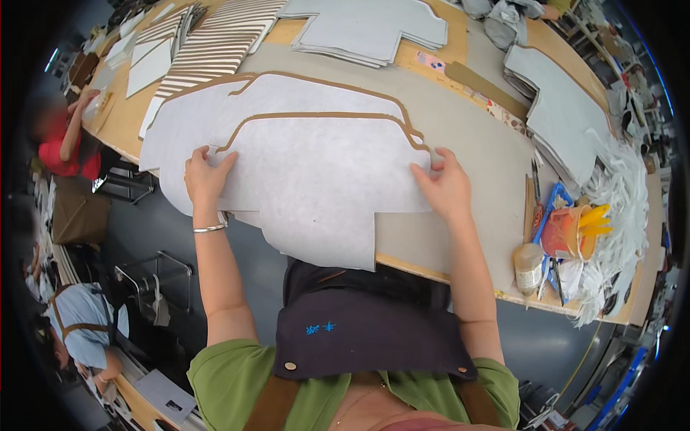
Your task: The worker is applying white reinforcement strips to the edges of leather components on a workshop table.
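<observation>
A white sheet-material panel (318, 167) with a brown strip along its curved top edge lies before me, its lower flap reaching past the table edge. My left hand (210, 172) grips its left side between thumb and fingers, and a silver bangle is on that wrist. At the right side, my right hand (444, 180) pinches the panel near the end of the brown strip. Similar brown-edged panels (329, 94) lie beneath and behind it, fanned out to the left.
Stacked white panels (361, 32) lie at the back, beside striped pieces (215, 43). To the right are another panel stack (566, 113), a pink container (566, 231) with yellow-handled tools, a bottle (528, 266) and white strips (620, 215). A person in red (59, 151) sits at the left.
</observation>
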`<state>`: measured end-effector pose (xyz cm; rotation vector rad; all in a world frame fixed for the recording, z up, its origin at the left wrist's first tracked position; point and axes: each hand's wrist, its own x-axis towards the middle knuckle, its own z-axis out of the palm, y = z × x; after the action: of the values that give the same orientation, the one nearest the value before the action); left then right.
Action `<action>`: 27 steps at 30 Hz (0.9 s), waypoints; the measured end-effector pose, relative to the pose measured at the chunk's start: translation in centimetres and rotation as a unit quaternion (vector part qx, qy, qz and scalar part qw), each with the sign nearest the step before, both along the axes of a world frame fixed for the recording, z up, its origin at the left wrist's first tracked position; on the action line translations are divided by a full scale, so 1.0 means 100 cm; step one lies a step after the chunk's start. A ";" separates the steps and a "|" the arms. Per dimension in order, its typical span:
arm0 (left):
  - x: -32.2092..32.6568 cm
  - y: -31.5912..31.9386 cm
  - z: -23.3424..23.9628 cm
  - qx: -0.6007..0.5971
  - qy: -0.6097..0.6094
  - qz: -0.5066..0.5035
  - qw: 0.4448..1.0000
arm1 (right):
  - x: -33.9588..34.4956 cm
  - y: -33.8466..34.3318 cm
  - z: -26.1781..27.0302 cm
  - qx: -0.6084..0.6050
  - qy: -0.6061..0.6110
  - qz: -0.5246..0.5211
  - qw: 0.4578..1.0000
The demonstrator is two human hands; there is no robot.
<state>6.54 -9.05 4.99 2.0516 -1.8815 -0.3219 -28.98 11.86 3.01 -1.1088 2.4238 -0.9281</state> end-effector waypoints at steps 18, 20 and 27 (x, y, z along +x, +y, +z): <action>-0.117 0.047 -0.026 0.117 0.255 -0.336 0.899 | -0.119 0.075 -0.011 -0.131 0.048 -0.124 0.982; -0.125 0.050 -0.026 0.092 0.142 -0.354 0.920 | -0.119 0.075 -0.023 -0.138 -0.089 -0.170 0.972; -0.099 0.026 -0.031 0.154 0.252 -0.339 0.893 | -0.101 0.069 -0.034 -0.138 -0.188 -0.225 0.946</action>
<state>-3.37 -6.46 1.86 1.1878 -2.2061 -1.2571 -39.08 18.78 -0.43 -0.3866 2.2988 -1.5031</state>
